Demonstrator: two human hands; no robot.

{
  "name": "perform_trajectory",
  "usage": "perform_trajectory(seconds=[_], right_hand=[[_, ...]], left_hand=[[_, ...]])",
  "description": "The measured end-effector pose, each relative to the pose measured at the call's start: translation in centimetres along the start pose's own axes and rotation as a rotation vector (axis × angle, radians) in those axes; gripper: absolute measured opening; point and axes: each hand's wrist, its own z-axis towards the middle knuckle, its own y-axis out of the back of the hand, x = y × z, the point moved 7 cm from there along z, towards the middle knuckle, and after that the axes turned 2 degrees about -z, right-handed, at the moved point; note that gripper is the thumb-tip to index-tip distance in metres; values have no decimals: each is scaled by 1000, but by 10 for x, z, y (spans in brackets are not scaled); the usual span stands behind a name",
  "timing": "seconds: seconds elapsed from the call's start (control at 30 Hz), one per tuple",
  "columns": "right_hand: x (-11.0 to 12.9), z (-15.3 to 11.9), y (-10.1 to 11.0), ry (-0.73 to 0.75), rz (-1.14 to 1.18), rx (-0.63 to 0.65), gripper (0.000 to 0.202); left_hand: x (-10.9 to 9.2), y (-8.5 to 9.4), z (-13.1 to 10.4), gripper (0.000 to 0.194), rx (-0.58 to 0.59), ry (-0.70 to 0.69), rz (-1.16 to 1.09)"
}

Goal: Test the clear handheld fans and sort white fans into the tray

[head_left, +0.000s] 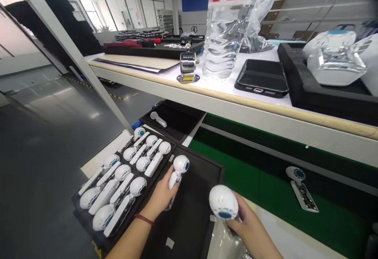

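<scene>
My left hand (161,196) grips the handle of a small white handheld fan (179,168), holding it over the bare right part of a black foam tray (195,211). My right hand (251,227) holds a second white fan by its round head (223,202), with clear plastic wrap (220,243) hanging below it. Several more white fans (124,180) lie in rows on the tray's left half, beside my left hand.
A green conveyor belt (265,180) carries one opened fan (301,188) at the right. The shelf (206,89) above holds a water bottle (223,38), a tally counter (188,68), a black phone (262,78) and a black tray with bagged white parts (333,60). A slanted metal post (73,58) stands left.
</scene>
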Motion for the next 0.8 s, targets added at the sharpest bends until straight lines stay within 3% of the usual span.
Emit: perform_trajectory(seconds=[0.07, 0.13, 0.3, 0.4, 0.53, 0.63, 0.7, 0.8], right_hand=[[5, 8, -7, 96, -234, 84, 45], [18, 17, -24, 286, -494, 192, 44], [42, 43, -94, 791, -926, 418, 53], [35, 71, -135, 930, -1042, 507, 43], [18, 107, -174, 993, -1084, 579, 26], [16, 114, -187, 1028, -1083, 588, 20], [21, 111, -184, 1038, -1044, 560, 20], [30, 114, -150, 973, -937, 391, 30]], left_hand=[[16, 2, 14, 57, -13, -37, 110], [21, 4, 27, 51, -38, -81, 207], [28, 7, 64, 40, -88, -157, 385], [40, 9, 82, 36, -128, -163, 465], [53, 16, 92, 38, -168, -173, 521], [54, 22, 87, 39, -206, -190, 512], [55, 24, 77, 45, -239, -216, 489], [63, 23, 57, 44, -276, -275, 471]])
